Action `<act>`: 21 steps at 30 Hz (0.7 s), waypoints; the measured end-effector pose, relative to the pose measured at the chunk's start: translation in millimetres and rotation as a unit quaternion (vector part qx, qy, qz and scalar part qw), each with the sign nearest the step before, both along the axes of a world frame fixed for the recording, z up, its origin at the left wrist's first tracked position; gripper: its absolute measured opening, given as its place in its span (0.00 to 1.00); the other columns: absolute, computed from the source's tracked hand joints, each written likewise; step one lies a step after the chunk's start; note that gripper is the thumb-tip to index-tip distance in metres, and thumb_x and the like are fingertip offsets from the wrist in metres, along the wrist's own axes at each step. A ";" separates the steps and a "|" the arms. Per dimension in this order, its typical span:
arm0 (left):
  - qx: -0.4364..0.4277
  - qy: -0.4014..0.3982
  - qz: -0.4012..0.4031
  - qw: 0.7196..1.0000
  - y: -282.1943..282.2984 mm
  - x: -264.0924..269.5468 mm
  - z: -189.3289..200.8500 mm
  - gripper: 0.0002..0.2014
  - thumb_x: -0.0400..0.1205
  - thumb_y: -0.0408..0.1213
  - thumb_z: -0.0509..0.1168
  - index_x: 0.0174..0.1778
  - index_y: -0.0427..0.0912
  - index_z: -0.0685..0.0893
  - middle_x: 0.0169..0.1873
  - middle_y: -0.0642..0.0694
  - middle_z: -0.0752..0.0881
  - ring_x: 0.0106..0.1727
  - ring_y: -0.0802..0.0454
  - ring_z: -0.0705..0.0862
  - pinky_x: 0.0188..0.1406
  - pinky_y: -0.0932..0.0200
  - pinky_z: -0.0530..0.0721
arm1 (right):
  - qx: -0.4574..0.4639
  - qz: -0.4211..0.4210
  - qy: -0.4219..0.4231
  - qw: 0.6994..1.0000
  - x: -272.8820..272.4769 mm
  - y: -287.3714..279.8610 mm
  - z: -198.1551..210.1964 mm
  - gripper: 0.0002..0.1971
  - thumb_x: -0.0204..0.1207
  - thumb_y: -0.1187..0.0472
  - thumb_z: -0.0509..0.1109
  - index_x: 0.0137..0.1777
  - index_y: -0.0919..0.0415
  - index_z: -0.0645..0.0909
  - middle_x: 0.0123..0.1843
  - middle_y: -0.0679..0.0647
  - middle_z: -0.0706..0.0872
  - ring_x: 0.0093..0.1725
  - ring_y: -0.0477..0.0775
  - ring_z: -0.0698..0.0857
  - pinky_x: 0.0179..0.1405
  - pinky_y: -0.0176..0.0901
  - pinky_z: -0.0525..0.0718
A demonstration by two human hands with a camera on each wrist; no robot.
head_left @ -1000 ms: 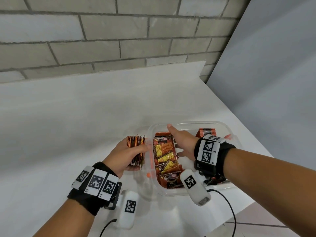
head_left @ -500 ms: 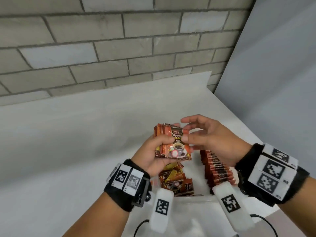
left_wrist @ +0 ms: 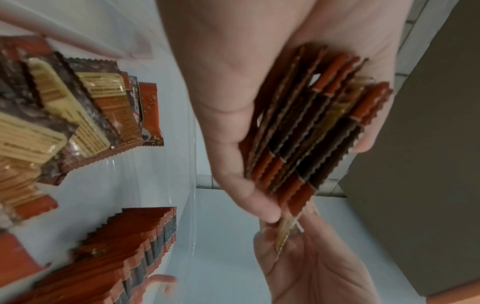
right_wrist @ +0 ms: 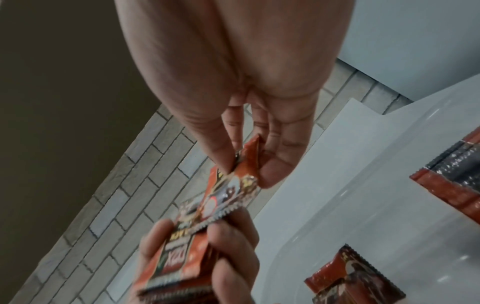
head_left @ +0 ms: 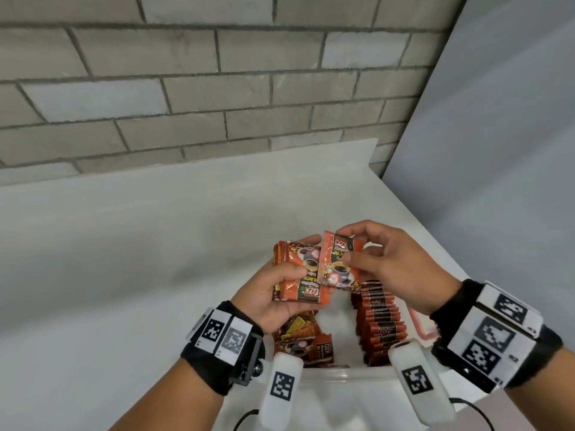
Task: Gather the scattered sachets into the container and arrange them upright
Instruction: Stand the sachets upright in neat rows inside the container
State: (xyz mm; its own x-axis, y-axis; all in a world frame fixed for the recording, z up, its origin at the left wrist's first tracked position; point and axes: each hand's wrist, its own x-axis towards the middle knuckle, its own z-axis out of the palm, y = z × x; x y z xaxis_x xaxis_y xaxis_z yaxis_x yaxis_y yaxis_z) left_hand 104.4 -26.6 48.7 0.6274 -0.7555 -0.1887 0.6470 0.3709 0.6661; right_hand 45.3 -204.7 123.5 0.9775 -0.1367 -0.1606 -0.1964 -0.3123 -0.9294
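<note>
My left hand (head_left: 280,287) grips a stack of orange-and-brown coffee sachets (head_left: 295,275) above the clear plastic container (head_left: 348,373); the left wrist view shows the stack (left_wrist: 311,127) edge-on in the palm. My right hand (head_left: 370,262) pinches a single sachet (head_left: 337,265) by its upper part, held just right of the stack and overlapping it. The right wrist view shows thumb and fingers on that sachet (right_wrist: 233,185). Inside the container a row of upright sachets (head_left: 381,325) stands on the right and a loose pile (head_left: 298,337) lies on the left.
The container sits on a white counter (head_left: 124,275) near its front edge. A grey brick wall (head_left: 186,88) runs along the back and a plain grey wall (head_left: 497,150) closes the right side. Something red (head_left: 420,325) lies at the container's right wall.
Both hands came up out of the container and met above it. My right hand has drawn one sachet off the front of the stack and tilted it to the right.
</note>
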 end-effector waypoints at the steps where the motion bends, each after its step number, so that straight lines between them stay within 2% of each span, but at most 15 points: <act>1: -0.003 0.002 0.006 1.000 3.4 2.6 -1.7 0.39 0.53 0.37 0.85 0.63 0.45 0.85 0.52 0.33 0.87 0.46 0.39 0.89 0.43 0.43 0.88 | 0.005 -0.012 -0.002 1.000 3.3 -1.9 1.1 0.09 0.77 0.71 0.69 0.52 0.57 0.82 0.50 0.63 0.82 0.39 0.55 0.88 0.36 0.48 0.88; 2: -0.006 0.005 0.013 1.000 7.8 5.7 -3.0 0.39 0.53 0.37 0.85 0.63 0.46 0.85 0.51 0.33 0.87 0.44 0.39 0.89 0.42 0.44 0.89 | 0.009 -0.024 0.000 1.000 7.5 -4.6 2.2 0.08 0.78 0.71 0.68 0.51 0.59 0.81 0.48 0.61 0.82 0.36 0.50 0.88 0.34 0.44 0.87; 4: -0.015 0.014 0.031 0.999 17.3 12.1 -6.6 0.39 0.53 0.38 0.85 0.63 0.46 0.85 0.49 0.33 0.87 0.43 0.40 0.88 0.40 0.45 0.89 | -0.009 -0.042 0.009 0.999 19.6 -11.9 0.3 0.06 0.79 0.71 0.66 0.47 0.59 0.78 0.44 0.56 0.83 0.35 0.49 0.87 0.37 0.48 0.88; 5: -0.021 0.018 0.038 0.999 21.7 14.3 -8.5 0.39 0.52 0.38 0.85 0.63 0.46 0.85 0.49 0.33 0.87 0.43 0.40 0.88 0.39 0.45 0.89 | -0.043 -0.045 0.016 0.998 26.3 -16.3 -3.5 0.07 0.79 0.70 0.66 0.45 0.57 0.78 0.43 0.55 0.83 0.36 0.50 0.86 0.41 0.52 0.86; 6: -0.025 0.021 0.043 0.999 25.6 15.9 -10.2 0.39 0.51 0.39 0.86 0.61 0.46 0.86 0.49 0.33 0.87 0.43 0.40 0.89 0.38 0.45 0.88 | -0.101 -0.040 0.024 0.994 32.6 -20.7 -8.0 0.07 0.79 0.68 0.67 0.43 0.55 0.78 0.43 0.55 0.85 0.38 0.51 0.86 0.44 0.51 0.85; 7: -0.025 0.021 0.049 0.998 29.1 17.2 -11.9 0.37 0.50 0.40 0.86 0.58 0.46 0.88 0.48 0.34 0.88 0.43 0.40 0.89 0.37 0.46 0.89 | -0.173 -0.022 0.035 0.984 38.4 -24.0 -12.7 0.06 0.78 0.65 0.68 0.43 0.54 0.78 0.43 0.53 0.86 0.38 0.49 0.84 0.43 0.45 0.83; 9: -0.013 0.014 0.056 0.998 32.8 18.0 -12.9 0.31 0.49 0.42 0.87 0.50 0.45 0.91 0.47 0.36 0.89 0.42 0.42 0.89 0.37 0.46 0.89 | -0.307 0.034 0.066 0.949 48.0 -25.9 -22.1 0.04 0.78 0.61 0.69 0.43 0.52 0.79 0.45 0.49 0.86 0.39 0.43 0.81 0.34 0.27 0.75; 10: -0.004 0.012 0.059 0.998 33.5 18.1 -13.3 0.28 0.52 0.42 0.86 0.49 0.44 0.92 0.46 0.36 0.89 0.42 0.42 0.89 0.38 0.47 0.89 | -0.354 0.058 0.079 0.930 51.7 -25.4 -26.3 0.02 0.77 0.61 0.69 0.44 0.52 0.80 0.45 0.48 0.84 0.40 0.43 0.80 0.31 0.24 0.72; 12: 0.013 0.023 0.070 0.997 33.7 18.0 -14.3 0.19 0.64 0.39 0.77 0.50 0.41 0.88 0.46 0.36 0.88 0.42 0.43 0.90 0.38 0.48 0.90 | -0.419 0.094 0.093 0.898 58.1 -22.2 -33.0 0.01 0.76 0.59 0.70 0.46 0.54 0.82 0.44 0.45 0.80 0.45 0.46 0.78 0.35 0.26 0.72; 13: 0.021 0.028 0.075 0.997 33.7 18.0 -14.9 0.17 0.67 0.38 0.72 0.52 0.40 0.86 0.46 0.37 0.89 0.41 0.43 0.90 0.38 0.48 0.90 | -0.441 0.105 0.100 0.886 61.2 -20.2 -35.9 0.03 0.76 0.58 0.70 0.47 0.55 0.84 0.42 0.44 0.76 0.46 0.47 0.77 0.40 0.32 0.72; 14: 0.027 0.031 0.075 0.996 33.6 18.1 -16.0 0.17 0.68 0.37 0.69 0.53 0.40 0.85 0.45 0.37 0.89 0.41 0.44 0.90 0.38 0.48 0.90 | -0.456 0.112 0.110 0.876 64.0 -18.4 -38.1 0.04 0.76 0.57 0.71 0.47 0.56 0.85 0.39 0.42 0.74 0.44 0.47 0.76 0.41 0.36 0.73; 15: 0.032 0.032 0.072 0.996 33.2 18.0 -16.7 0.17 0.69 0.37 0.68 0.54 0.40 0.84 0.45 0.38 0.89 0.41 0.44 0.90 0.39 0.48 0.90 | -0.466 0.119 0.121 0.868 66.4 -16.9 -40.2 0.04 0.75 0.57 0.71 0.47 0.56 0.86 0.37 0.40 0.72 0.41 0.45 0.75 0.38 0.36 0.72; 17: 0.039 0.032 0.068 0.996 34.1 17.7 -18.2 0.17 0.69 0.38 0.68 0.54 0.40 0.83 0.45 0.39 0.88 0.41 0.44 0.89 0.39 0.49 0.89 | -0.478 0.128 0.143 0.857 70.8 -13.7 -43.4 0.02 0.75 0.58 0.71 0.43 0.54 0.85 0.33 0.40 0.74 0.37 0.44 0.75 0.32 0.34 0.70; 19: 0.036 0.033 0.067 0.997 35.3 18.5 -19.9 0.16 0.69 0.38 0.68 0.53 0.42 0.83 0.44 0.39 0.89 0.40 0.45 0.89 0.40 0.49 0.89 | -0.490 0.129 0.154 0.848 75.3 -11.7 -47.3 0.03 0.75 0.59 0.71 0.41 0.52 0.84 0.36 0.44 0.79 0.43 0.47 0.76 0.37 0.37 0.73; 21: 0.034 0.034 0.065 0.997 35.4 19.2 -20.5 0.15 0.69 0.38 0.68 0.52 0.42 0.83 0.44 0.40 0.89 0.40 0.45 0.89 0.41 0.48 0.89 | -0.497 0.123 0.165 0.843 77.7 -10.8 -51.4 0.03 0.76 0.60 0.71 0.42 0.52 0.85 0.42 0.49 0.83 0.47 0.49 0.76 0.44 0.39 0.75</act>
